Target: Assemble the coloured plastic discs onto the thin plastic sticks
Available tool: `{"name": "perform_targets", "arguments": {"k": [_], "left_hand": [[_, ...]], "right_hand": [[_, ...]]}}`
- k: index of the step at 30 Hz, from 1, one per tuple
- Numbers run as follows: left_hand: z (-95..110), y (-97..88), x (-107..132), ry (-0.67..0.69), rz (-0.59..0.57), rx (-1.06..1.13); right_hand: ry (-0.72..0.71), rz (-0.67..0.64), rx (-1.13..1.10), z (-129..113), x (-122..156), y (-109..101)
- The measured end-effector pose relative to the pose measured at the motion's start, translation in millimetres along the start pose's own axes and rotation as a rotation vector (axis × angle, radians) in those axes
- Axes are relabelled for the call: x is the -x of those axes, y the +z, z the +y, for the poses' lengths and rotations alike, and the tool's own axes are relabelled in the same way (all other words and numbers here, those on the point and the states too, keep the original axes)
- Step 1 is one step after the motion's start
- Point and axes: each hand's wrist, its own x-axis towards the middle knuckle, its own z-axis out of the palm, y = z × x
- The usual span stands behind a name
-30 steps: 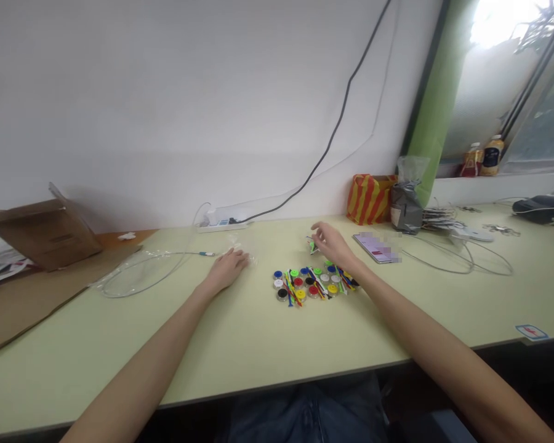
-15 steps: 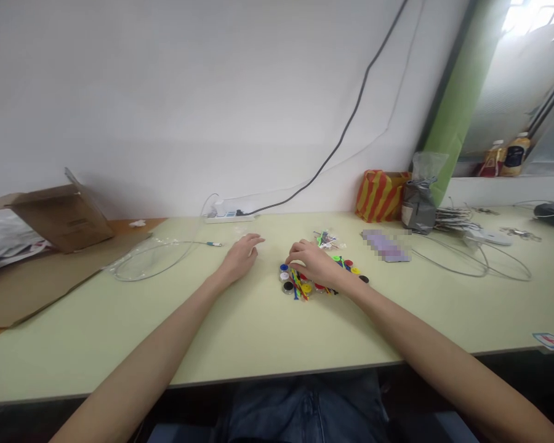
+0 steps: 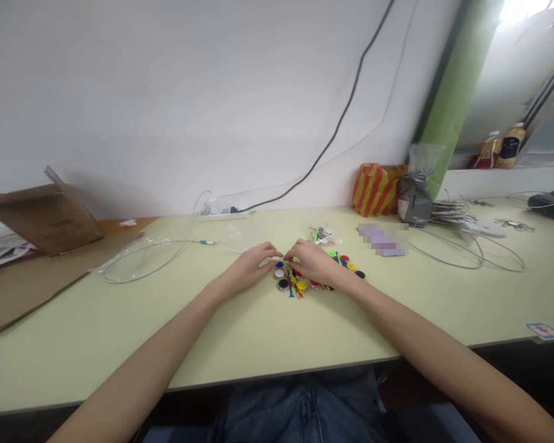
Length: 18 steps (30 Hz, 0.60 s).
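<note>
A cluster of small round pots with coloured lids (image 3: 283,285) lies on the pale green table (image 3: 240,332), with thin coloured plastic sticks (image 3: 297,284) among them. My right hand (image 3: 314,261) is over the cluster, its fingers curled down to the thumb. Whatever they pinch is too small or too hidden to name. At the left edge of the cluster is my left hand (image 3: 253,263), fingertips near those of my right. Its thumb stands apart from the fingers and nothing shows between them. Both hands hide part of the pots.
Behind the hands lies a small clear bag of coloured pieces (image 3: 322,235). A purple phone-like slab (image 3: 381,240), a striped bag (image 3: 376,191) and a grey bag (image 3: 414,200) are at the right. A cable (image 3: 143,280) and cardboard box (image 3: 46,221) are at the left, a power strip (image 3: 224,214) by the wall.
My left hand has moved right, from beside the cluster to close by my right hand. My right hand stays over the pots. The whole view has shifted slightly.
</note>
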Motion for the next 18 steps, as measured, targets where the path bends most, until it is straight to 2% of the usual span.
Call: {"name": "perform_targets", "arguments": {"k": [4,8,13,15,18], "left_hand": [[3.7,1.4,0.2,0.022,-0.007,-0.001],[5.6,3.9,-0.4,0.024,-0.014,0.001],[6.0,4.1,0.8,0.011,0.003,0.022],[6.7,3.8,1.7,0.010,0.006,0.030],[8.3,3.7,2.6,0.007,0.008,0.040]], "right_hand": [[-0.027,-0.010,-0.013,-2.9,-0.7,-0.4],[-0.036,-0.043,-0.111,-8.1,2.9,-12.4],[-0.101,-0.232,-0.363,-11.5,12.2,-26.0],[-0.128,-0.308,-0.408,-12.1,14.4,-26.6],[-0.151,-0.349,-0.410,-13.6,15.4,-24.4]]}}
